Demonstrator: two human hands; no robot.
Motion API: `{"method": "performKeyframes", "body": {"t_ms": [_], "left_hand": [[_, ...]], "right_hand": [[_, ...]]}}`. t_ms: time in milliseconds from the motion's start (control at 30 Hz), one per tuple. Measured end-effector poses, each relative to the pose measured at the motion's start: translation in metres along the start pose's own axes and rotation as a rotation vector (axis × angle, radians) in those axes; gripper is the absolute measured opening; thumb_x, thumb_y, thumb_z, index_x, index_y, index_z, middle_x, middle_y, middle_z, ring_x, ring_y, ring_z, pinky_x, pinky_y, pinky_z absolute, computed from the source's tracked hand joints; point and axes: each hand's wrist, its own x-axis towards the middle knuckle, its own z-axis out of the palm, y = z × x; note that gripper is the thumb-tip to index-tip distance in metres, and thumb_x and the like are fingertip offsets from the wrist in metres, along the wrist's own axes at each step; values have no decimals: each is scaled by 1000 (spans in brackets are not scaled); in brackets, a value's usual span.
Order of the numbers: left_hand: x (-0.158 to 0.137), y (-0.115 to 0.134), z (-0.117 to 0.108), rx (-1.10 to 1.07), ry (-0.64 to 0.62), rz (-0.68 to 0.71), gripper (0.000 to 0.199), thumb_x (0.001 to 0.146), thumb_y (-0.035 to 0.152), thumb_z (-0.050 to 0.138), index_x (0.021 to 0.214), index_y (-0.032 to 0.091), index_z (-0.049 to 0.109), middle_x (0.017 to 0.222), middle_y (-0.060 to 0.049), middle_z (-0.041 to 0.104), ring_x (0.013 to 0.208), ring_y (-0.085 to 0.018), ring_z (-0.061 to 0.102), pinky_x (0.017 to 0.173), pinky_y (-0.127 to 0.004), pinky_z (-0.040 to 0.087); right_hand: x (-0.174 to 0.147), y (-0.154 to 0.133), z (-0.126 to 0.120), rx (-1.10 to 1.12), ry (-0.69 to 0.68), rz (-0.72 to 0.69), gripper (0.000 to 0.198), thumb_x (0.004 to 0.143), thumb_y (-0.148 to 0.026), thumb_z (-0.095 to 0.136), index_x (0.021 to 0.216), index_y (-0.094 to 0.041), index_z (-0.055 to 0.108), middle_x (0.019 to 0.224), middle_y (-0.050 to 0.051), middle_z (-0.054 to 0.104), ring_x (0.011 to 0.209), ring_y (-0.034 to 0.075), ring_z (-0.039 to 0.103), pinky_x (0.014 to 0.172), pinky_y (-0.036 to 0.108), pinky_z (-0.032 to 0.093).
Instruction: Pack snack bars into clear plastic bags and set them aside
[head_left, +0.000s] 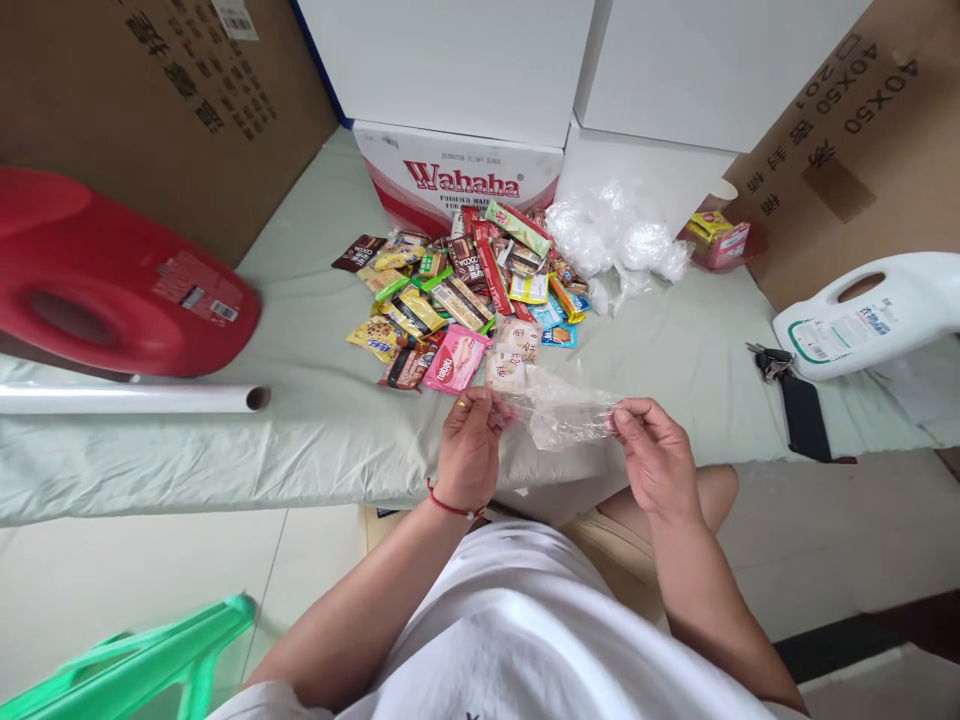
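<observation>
Between my two hands a clear plastic bag (570, 418) is stretched out sideways above the front of the table. My left hand (471, 450) pinches its left end, close to the pile of snacks. Its right end is pinched by my right hand (656, 455). Just beyond the bag lie white wrapped snack packets (511, 362) and a pink wafer packet (457, 358). Behind these spreads a heap of mixed wrapped snacks (461, 285). The bag looks flat, with nothing visible in it.
A Wahaba carton (465, 180) stands behind the snacks, with crumpled clear bags (622, 235) to its right. A red jug (112, 280) and a film roll (135, 398) lie left. At right are a white detergent bottle (862, 310), keys (771, 362) and a black phone (804, 415).
</observation>
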Motion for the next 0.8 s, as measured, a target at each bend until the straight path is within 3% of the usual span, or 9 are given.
{"method": "performKeyframes", "body": {"t_ms": [133, 233, 367, 433, 500, 567, 700, 800], "left_hand": [[8, 13, -6, 109, -32, -69, 41, 67, 45, 90, 75, 20, 59, 63, 6, 50, 50, -6, 38, 44, -19, 33], [16, 36, -19, 339, -191, -176, 40, 64, 45, 92, 73, 18, 63, 57, 7, 46, 42, -3, 30, 37, -17, 22], [20, 80, -35, 633, -500, -409, 38, 66, 45, 92, 76, 18, 67, 50, 9, 42, 38, -2, 28, 35, -15, 19], [21, 99, -40, 621, -630, -510, 39, 65, 43, 93, 82, 18, 68, 51, 9, 44, 37, -2, 28, 35, -15, 19], [25, 109, -39, 550, -669, -515, 41, 63, 41, 94, 87, 18, 69, 53, 8, 46, 37, -2, 29, 35, -16, 22], [33, 106, -33, 496, -579, -437, 44, 62, 37, 95, 92, 18, 70, 56, 7, 51, 40, -3, 36, 37, -16, 30], [49, 73, -26, 410, -60, -193, 42, 59, 28, 93, 84, 18, 61, 66, 5, 59, 53, -8, 56, 45, -16, 43], [38, 48, -39, 323, 158, -118, 40, 69, 36, 86, 87, 21, 53, 76, 5, 62, 66, -11, 65, 53, -18, 51]], "right_hand": [[4, -5, -14, -49, 24, -11, 19, 88, -43, 77, 89, -25, 73, 77, 1, 63, 72, 16, 56, 69, 30, 48], [14, -14, -38, -158, -35, 34, 21, 85, -43, 80, 89, -23, 74, 73, 0, 61, 66, 14, 51, 62, 28, 45], [21, -43, -74, -250, -253, 156, 26, 84, -45, 82, 90, -21, 75, 68, 0, 58, 62, 12, 48, 56, 25, 40], [23, -57, -84, -187, -383, 251, 31, 81, -47, 85, 87, -20, 73, 63, -1, 55, 54, 10, 43, 48, 24, 33], [31, -62, -84, -91, -451, 320, 36, 76, -50, 88, 83, -19, 71, 58, -3, 49, 48, 7, 34, 42, 22, 23], [44, -56, -74, -20, -438, 353, 38, 72, -49, 90, 82, -19, 69, 57, -4, 47, 46, 6, 29, 40, 21, 16], [75, -23, -44, 3, -292, 371, 44, 61, -47, 95, 83, -18, 69, 61, -5, 49, 50, 5, 32, 41, 18, 18], [83, -3, -29, 16, -185, 365, 49, 57, -51, 94, 82, -18, 69, 62, -6, 50, 50, 4, 32, 41, 17, 20]]}}
